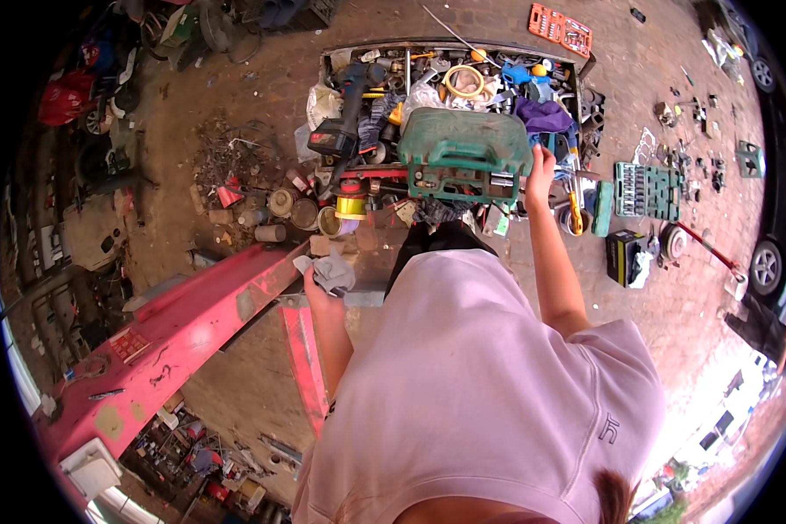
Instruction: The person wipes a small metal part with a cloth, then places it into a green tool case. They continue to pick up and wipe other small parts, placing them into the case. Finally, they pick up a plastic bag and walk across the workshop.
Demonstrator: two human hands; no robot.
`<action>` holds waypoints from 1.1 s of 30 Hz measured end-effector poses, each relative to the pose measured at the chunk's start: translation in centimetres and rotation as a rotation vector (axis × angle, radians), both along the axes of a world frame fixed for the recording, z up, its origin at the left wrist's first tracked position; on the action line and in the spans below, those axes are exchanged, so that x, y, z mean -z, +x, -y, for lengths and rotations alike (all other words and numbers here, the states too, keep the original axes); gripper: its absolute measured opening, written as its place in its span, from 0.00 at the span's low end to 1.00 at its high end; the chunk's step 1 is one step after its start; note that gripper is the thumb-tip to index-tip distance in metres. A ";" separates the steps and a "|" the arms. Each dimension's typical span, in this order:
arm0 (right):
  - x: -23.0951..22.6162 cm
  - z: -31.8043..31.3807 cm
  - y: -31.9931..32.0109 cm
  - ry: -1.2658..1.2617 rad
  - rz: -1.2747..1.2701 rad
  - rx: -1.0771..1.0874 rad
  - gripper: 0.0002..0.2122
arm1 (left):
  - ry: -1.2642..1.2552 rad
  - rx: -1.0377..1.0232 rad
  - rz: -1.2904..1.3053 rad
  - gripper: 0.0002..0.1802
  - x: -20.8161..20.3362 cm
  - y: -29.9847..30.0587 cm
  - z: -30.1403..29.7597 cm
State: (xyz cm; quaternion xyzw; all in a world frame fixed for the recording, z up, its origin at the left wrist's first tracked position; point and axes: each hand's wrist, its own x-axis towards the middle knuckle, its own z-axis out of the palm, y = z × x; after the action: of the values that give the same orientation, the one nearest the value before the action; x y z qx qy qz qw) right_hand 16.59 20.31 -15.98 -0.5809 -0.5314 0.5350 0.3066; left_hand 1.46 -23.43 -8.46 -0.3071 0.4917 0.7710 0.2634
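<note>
A scuffed green plastic tool case [463, 135] sits over the near side of a tray [321, 65] heaped with tools. My right hand [540, 179] grips the case at its right end, fingers upright along that edge. Its underside is hidden, so I cannot tell whether it rests on the tray. Lower and to the left, my left hand [321, 297] is closed round a crumpled grey cloth [330, 272]. A cordless impact wrench [345, 109] lies in the tray left of the case.
A long pink metal beam [201, 341] runs along my left. On the right lie an opened green socket set [646, 192], a black box [624, 258] and a red-handled tool [707, 246]. An orange tool case [561, 31] lies beyond the tray. Cars stand at far right.
</note>
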 end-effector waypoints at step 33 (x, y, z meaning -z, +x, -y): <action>7.5 -8.9 -18.4 0.510 0.704 -0.965 0.14 | -0.037 -0.356 -0.025 0.16 0.5 9.7 8.6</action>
State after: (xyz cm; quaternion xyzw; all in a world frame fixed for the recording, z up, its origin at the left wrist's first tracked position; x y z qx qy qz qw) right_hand -1.84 29.20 -23.43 -0.3266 -0.9116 0.2474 -0.0325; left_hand 11.12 -32.02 -8.92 -0.3847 0.4468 0.8000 0.1108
